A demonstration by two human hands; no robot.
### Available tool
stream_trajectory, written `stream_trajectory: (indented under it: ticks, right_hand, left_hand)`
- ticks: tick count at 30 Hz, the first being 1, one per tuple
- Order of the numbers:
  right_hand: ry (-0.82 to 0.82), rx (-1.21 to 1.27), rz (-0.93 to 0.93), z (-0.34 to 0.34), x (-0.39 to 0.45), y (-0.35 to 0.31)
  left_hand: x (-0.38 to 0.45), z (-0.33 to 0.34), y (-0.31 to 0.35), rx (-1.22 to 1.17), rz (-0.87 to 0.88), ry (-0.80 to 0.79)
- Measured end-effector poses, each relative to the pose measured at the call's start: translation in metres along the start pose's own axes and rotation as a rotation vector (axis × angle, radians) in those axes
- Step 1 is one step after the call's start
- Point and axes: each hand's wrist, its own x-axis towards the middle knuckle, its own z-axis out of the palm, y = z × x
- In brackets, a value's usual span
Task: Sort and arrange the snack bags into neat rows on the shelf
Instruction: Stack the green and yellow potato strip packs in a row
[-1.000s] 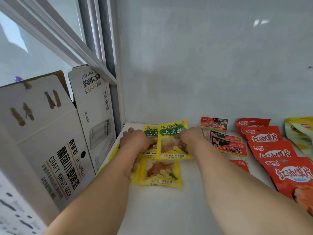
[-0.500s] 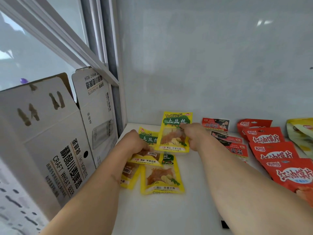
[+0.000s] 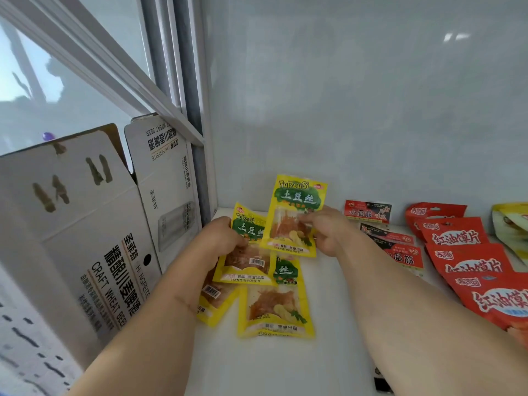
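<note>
Since half a second ago, the flat yellow plastic snack bag with the green label (image 3: pixel 295 217) has been lifted higher off the white shelf (image 3: pixel 328 352) and is now held upright, its top edge raised against the pale back wall (image 3: pixel 357 110). It is pinched at its right edge by the right hand (image 3: pixel 328 231), whose fingers are curled onto the film. A second yellow snack bag (image 3: pixel 247 247) has been drawn up beside it and is gripped at its left edge by the left hand (image 3: pixel 221 241); the first bag overlaps its right side. This suggests that the yellow bags are being gathered out of their loose pile near the shelf's back left corner, so that they can be laid back as one row.

Two further yellow bags remain on the shelf below the hands: one lying flat (image 3: pixel 275 304) toward the front, partly tucked under the gripped bag, and another (image 3: pixel 214 301) half hidden by the left forearm at the shelf's left edge. Neither is touched by a hand.

Toward the right, a row of small red-and-black snack packets (image 3: pixel 400 250) and a row of larger red snack bags (image 3: pixel 463 252) are already laid overlapping from back to front. A white printed cardboard box (image 3: pixel 85 238) stands just off the left edge.
</note>
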Motion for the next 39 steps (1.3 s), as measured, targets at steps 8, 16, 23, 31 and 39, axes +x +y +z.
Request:
stream_trajectory:
  ticks: [8, 16, 23, 31, 39]
  right_hand:
    - [0.071, -0.039, -0.203, 0.003, 0.022, -0.006]
    - [0.267, -0.331, -0.223, 0.003, 0.062, 0.023]
    - [0.328, -0.565, -0.294, 0.01, 0.055, 0.025]
    - [0.42, -0.536, -0.302, 0.02, 0.051, 0.024]
    - [0.395, -0.447, -0.26, 0.018, 0.043, 0.025]
  left_hand:
    - [-0.004, -0.001, -0.008, -0.118, -0.022, -0.103]
    - [0.009, -0.004, -0.018, -0.311, -0.077, -0.179]
    - [0.017, -0.014, -0.028, -0.44, -0.101, -0.218]
    - [0.014, -0.011, -0.026, -0.526, -0.062, -0.21]
    - [0.017, -0.002, 0.0, -0.521, 0.002, -0.147]
